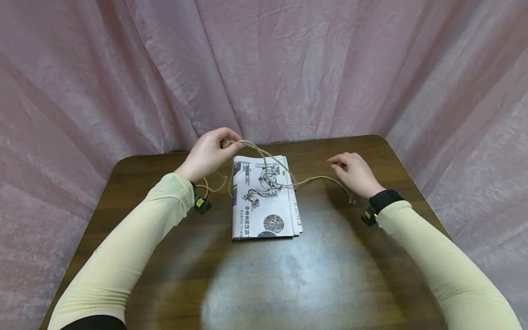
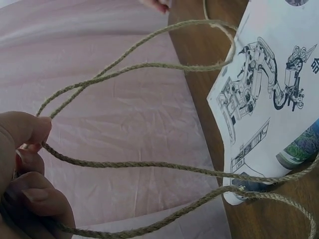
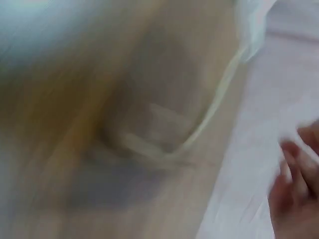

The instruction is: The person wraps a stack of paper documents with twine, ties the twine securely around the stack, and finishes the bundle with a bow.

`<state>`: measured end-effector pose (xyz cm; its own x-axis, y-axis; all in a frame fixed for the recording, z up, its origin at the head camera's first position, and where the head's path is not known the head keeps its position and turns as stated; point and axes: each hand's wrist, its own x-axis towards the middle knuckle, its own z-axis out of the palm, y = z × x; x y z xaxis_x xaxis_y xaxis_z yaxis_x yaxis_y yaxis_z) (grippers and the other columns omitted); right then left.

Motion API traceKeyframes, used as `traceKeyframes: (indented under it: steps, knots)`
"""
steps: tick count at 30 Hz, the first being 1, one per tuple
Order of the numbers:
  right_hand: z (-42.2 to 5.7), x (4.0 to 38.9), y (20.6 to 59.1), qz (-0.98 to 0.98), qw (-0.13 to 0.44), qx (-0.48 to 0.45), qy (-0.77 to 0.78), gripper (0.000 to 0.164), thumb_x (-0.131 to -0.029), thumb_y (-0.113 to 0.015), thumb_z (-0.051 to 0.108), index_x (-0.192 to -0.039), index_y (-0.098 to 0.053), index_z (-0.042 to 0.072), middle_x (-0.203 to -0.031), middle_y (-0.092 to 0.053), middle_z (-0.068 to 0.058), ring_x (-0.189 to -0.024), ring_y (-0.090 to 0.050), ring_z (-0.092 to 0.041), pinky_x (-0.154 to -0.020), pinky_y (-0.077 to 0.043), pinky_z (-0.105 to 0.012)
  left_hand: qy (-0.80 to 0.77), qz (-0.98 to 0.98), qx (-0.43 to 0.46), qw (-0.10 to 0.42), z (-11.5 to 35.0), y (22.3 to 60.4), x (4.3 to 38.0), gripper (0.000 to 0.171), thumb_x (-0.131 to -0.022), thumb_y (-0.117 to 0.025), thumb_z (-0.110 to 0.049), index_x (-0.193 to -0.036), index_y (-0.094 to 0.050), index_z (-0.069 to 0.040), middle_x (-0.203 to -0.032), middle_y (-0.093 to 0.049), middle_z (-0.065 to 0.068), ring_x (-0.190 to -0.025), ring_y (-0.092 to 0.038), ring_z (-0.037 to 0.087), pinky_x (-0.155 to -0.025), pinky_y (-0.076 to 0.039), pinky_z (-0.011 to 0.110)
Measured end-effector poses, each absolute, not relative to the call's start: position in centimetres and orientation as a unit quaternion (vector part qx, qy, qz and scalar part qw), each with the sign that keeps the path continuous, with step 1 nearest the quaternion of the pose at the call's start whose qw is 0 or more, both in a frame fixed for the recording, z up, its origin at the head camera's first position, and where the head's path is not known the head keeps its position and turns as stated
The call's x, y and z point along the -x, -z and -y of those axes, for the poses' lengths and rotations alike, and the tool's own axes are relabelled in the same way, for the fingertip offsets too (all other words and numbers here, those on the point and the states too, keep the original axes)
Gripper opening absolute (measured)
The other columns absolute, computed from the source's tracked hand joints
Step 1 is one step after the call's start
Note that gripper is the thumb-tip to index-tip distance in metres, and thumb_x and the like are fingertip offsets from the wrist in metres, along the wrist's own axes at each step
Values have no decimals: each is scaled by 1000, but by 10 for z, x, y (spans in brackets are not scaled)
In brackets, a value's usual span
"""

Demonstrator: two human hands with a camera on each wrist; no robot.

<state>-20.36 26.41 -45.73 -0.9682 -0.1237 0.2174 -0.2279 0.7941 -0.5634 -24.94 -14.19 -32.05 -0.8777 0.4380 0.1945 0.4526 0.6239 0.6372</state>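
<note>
A tan jute twine (image 1: 264,153) runs in loops over a folded newspaper (image 1: 266,201) that lies on the wooden table. My left hand (image 1: 214,149) is above the paper's far left corner and pinches the twine between thumb and fingers. In the left wrist view, two strands of the twine (image 2: 134,164) trail back from that hand past the paper's edge. To the right of the paper, my right hand (image 1: 352,174) is in the air with loosely bent fingers and holds nothing. Below it lies one end of the twine (image 1: 344,187). The right wrist view is blurred.
The brown wooden table (image 1: 264,284) has rounded far corners, and a pink curtain (image 1: 288,68) hangs directly behind it. More twine (image 1: 212,189) lies left of the newspaper, partly hidden by my left wrist. Each wrist wears a black strap with a small camera (image 1: 202,205).
</note>
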Motion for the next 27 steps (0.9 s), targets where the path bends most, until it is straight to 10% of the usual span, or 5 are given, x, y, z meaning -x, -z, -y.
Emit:
traceKeyframes:
  steps: [9, 16, 23, 27]
  knots:
    - [-176, 239, 448, 844, -75, -109, -519, 25, -101, -68, 22, -121, -75, 8, -117, -71, -5, -94, -64, -21, -76, -53, -35, 370, 891, 265, 4, 140, 322, 247, 12, -98, -71, -26, -106, -72, -17, -77, -54, 1, -70, -48, 15, -67, -39, 32]
    - [-152, 250, 450, 744, -253, -136, -603, 32, -99, -69, 15, -131, -70, 9, -117, -68, -15, -63, -45, -19, -56, -38, -35, 371, 890, 267, -10, 137, 323, 247, 12, -99, -71, -26, -107, -72, -18, -80, -57, 1, -72, -50, 14, -68, -40, 33]
    - [-137, 247, 442, 694, -274, -192, -638, 33, -100, -65, 8, -132, -67, 2, -127, -67, -13, -67, -50, -15, -56, -41, -26, 366, 891, 267, -12, 134, 326, 248, 13, -99, -70, -26, -108, -72, -17, -83, -60, 1, -74, -51, 15, -69, -42, 34]
    - [-138, 242, 438, 721, -255, -180, -619, 34, -98, -71, 16, -127, -69, -1, -90, -67, -7, -62, -47, -16, -53, -38, -27, 364, 894, 260, -14, 135, 327, 247, 13, -99, -70, -28, -108, -71, -18, -85, -62, 0, -75, -52, 15, -70, -42, 35]
